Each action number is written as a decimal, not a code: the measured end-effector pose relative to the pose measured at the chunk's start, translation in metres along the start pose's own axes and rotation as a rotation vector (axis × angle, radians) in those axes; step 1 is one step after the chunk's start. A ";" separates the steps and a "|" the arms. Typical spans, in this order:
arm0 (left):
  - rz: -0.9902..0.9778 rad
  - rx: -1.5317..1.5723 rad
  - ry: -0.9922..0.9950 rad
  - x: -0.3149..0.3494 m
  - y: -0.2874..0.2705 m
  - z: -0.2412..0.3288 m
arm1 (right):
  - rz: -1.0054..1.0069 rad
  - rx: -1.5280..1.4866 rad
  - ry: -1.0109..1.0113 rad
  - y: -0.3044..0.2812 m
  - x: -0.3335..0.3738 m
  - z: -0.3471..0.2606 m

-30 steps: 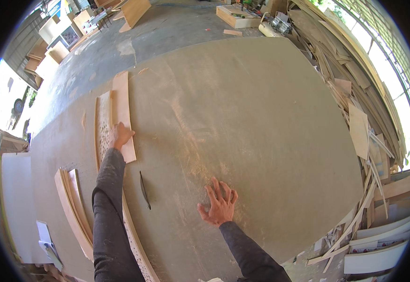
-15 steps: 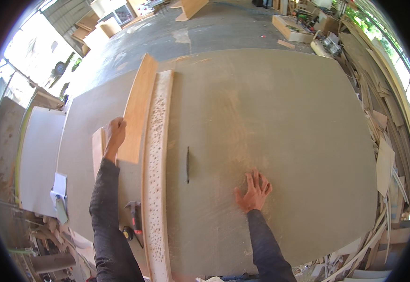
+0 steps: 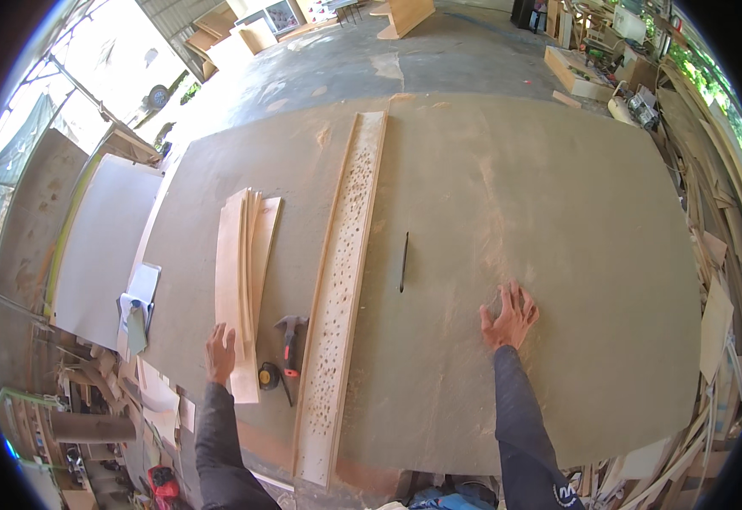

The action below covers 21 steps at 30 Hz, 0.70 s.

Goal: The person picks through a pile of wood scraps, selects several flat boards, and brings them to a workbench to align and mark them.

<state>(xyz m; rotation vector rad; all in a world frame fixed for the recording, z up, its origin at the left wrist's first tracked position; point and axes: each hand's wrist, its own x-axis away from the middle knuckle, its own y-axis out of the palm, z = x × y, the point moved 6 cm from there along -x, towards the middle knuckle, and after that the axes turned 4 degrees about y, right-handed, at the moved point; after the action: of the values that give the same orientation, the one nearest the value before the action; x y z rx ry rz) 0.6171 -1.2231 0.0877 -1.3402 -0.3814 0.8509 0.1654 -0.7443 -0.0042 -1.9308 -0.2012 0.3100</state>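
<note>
Lying beside left hand (image 3: 220, 354) fingers: stacked strips (image 3: 243, 280) (touching).

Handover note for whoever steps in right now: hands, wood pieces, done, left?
Left hand: open, fingers against the near end of the stack of thin wood strips.
Right hand: flat and spread on the big board, holding nothing.
Long perforated plank lies lengthwise beside the stack; hammer and tape measure lie between them, pencil right of the plank.
Done: strips stacked.
Left: plank and tools untouched.
</note>
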 end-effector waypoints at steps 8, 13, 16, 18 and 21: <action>0.088 0.056 -0.285 0.256 -0.043 -0.015 | 0.031 -0.089 -0.035 0.006 0.001 0.007; 0.095 0.408 -0.786 0.403 -0.044 -0.032 | -0.018 -0.380 -0.123 0.013 0.005 0.012; 0.184 0.961 -0.979 0.403 -0.010 -0.015 | -0.049 -0.729 -0.165 0.017 0.020 0.038; 0.178 1.231 -0.901 0.367 0.006 -0.002 | -0.069 -0.773 -0.207 0.007 0.058 0.051; 0.153 1.303 -0.906 0.303 0.037 -0.028 | -0.045 -0.652 -0.328 -0.016 0.134 0.058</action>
<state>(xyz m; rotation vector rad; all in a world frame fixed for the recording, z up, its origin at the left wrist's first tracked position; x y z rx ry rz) 0.8224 -1.0231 -0.0205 0.2760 -0.2954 1.4409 0.2748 -0.6494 -0.0257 -2.5014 -0.6228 0.5848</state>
